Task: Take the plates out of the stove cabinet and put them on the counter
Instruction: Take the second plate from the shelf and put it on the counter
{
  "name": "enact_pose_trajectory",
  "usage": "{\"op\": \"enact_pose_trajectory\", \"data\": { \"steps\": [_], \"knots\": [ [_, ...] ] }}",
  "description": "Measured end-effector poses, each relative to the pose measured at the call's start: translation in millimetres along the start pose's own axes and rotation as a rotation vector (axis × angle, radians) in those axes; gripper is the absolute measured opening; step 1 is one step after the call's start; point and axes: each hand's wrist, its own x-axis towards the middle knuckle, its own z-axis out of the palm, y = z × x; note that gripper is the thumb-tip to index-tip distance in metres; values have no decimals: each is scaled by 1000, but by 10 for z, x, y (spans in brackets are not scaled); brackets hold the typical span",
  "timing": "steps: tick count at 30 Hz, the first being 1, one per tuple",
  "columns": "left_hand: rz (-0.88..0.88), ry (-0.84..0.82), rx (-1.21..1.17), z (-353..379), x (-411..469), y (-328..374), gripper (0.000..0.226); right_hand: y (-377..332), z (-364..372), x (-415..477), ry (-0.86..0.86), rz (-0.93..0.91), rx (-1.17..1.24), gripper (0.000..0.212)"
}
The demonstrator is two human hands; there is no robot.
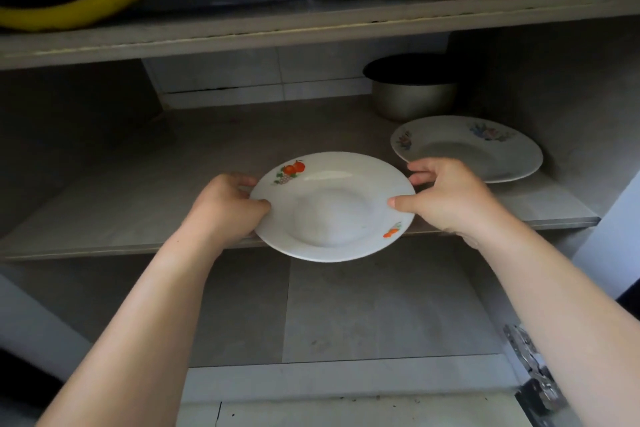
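A white plate with orange fruit prints (330, 206) hangs over the front edge of the cabinet's middle shelf (121, 191). My left hand (227, 206) grips its left rim, thumb on top. My right hand (450, 196) grips its right rim the same way. A second white plate with blue and pink flowers (467, 147) lies flat on the shelf behind my right hand, apart from the first plate.
A metal pot (412, 88) stands at the back right of the shelf, behind the flowered plate. A yellow hose (83, 0) lies on the upper shelf. Below is the cabinet floor (381, 308). Door hinges (530, 367) sit at the lower right.
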Motion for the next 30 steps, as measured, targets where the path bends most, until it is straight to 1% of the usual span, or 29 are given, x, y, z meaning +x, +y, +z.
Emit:
{"op": "enact_pose_trajectory", "data": {
  "steps": [2,5,9,10,14,16,19,22,25,28,30],
  "knots": [
    [-12,-8,-40,4,-4,-4,42,0,6,1,-26,57,70,67],
    [-17,-11,-27,9,8,-1,42,17,18,13,-53,96,112,56],
    [6,-10,14,21,19,-16,25,14,23,9,-45,91,131,52],
    [10,-6,30,27,13,-17,23,9,22,0,-37,87,129,51],
    [21,-1,51,31,-30,12,26,-21,0,-34,-34,78,129,50],
    [28,3,51,21,-53,40,19,-41,-22,-53,-41,62,127,49],
    [36,12,55,7,-126,97,32,-75,-54,-90,-48,57,131,47],
    [57,20,150,-23,-227,132,29,-118,-97,-154,-69,74,139,44],
    [71,21,203,-55,-338,117,17,-176,-134,-246,-108,75,128,37],
    [65,30,185,-68,-447,53,22,-211,-151,-336,-108,53,65,32],
    [53,37,156,-94,-500,-6,40,-230,-152,-397,-117,37,47,32]
  ]
}}
